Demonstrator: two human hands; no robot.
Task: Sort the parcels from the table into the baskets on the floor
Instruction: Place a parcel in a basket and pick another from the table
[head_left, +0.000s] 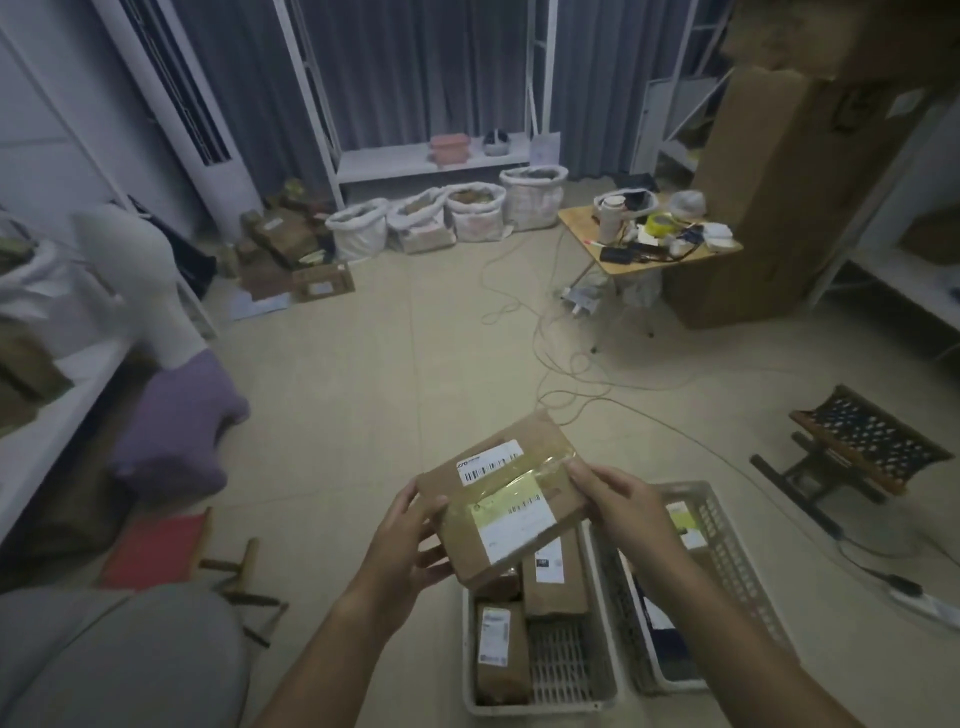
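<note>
A brown cardboard parcel (501, 493) with white barcode labels and clear tape is held tilted in the air above the floor. My left hand (410, 535) grips its left edge and my right hand (618, 501) grips its right edge. Directly below stand two white slatted baskets: the left basket (571, 670) holds three brown parcels (501, 652), and the right basket (727, 551) holds flat packets, partly hidden behind my right forearm.
A white table (47, 415) with parcels runs along the left. A red stool (156, 551) and a purple cushion (176, 426) sit near it. Cables (571, 374) cross the floor. A folding stool (862, 447) is at right, and sacks (447, 218) and loose boxes lie at the back.
</note>
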